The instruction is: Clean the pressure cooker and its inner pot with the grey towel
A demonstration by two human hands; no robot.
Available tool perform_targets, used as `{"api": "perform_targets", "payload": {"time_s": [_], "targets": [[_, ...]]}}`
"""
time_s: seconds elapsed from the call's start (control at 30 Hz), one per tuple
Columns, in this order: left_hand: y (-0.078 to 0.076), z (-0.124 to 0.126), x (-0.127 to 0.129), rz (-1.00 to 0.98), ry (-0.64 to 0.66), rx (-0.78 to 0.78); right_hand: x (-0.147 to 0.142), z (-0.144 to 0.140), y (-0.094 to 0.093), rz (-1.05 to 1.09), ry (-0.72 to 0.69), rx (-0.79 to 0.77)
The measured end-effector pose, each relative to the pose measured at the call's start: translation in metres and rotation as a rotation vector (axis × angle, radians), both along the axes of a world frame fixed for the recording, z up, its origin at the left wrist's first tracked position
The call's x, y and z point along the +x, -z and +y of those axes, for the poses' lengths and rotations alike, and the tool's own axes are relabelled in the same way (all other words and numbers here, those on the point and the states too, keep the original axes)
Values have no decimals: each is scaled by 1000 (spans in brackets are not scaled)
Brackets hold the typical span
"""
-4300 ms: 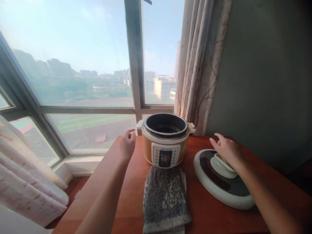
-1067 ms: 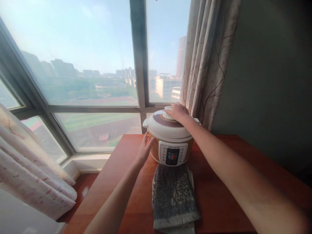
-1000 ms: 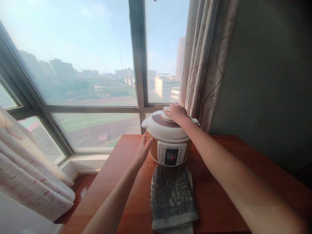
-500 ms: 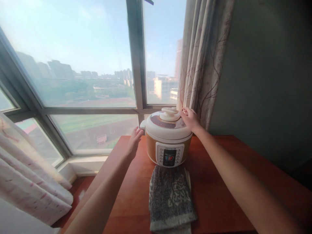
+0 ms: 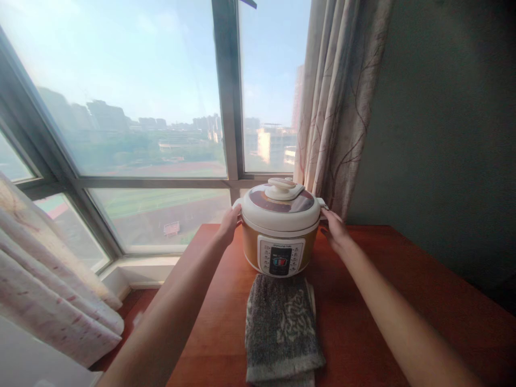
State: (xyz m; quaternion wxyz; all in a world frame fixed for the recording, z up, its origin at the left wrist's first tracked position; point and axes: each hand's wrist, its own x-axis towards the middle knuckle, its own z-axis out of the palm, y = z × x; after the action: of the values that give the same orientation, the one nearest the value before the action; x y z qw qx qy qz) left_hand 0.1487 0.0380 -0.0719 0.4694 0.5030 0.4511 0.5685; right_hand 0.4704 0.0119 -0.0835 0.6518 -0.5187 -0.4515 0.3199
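A white and gold electric pressure cooker [image 5: 282,219] stands upright on the wooden table, its lid on and its control panel facing me. My left hand [image 5: 230,223] is closed at the cooker's left side handle, with the fingertips partly hidden behind it. On the other side, my right hand [image 5: 334,228] grips the right side handle, thumb on top and fingers below. A folded grey towel [image 5: 282,330] with a pale pattern lies flat in front of the cooker, close to its base.
The reddish-brown wooden table [image 5: 363,301] reaches back to the window frame [image 5: 230,107]. A patterned curtain [image 5: 334,97] hangs behind the cooker on the right, beside a dark green wall [image 5: 435,140]. Another curtain [image 5: 52,290] hangs at the lower left.
My right hand has moved from above the lid down to the right handle. My left hand has come up slightly onto the left handle. The cooker and towel have stayed in place.
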Motion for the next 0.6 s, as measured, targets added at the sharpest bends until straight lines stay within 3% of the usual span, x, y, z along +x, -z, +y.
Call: {"api": "perform_targets", "payload": {"time_s": [0.17,0.3,0.43,0.6], "targets": [[1,-2,3,2,11,27,-13,-3,-3,195,-62,58],[0,-4,4,33,-52,32,-18,-5,-7,235,-70,86],[0,-5,6,51,-80,-10,-15,-3,-8,163,-44,77],[4,-7,12,21,-7,18,2,2,-6,-66,56,84]]}}
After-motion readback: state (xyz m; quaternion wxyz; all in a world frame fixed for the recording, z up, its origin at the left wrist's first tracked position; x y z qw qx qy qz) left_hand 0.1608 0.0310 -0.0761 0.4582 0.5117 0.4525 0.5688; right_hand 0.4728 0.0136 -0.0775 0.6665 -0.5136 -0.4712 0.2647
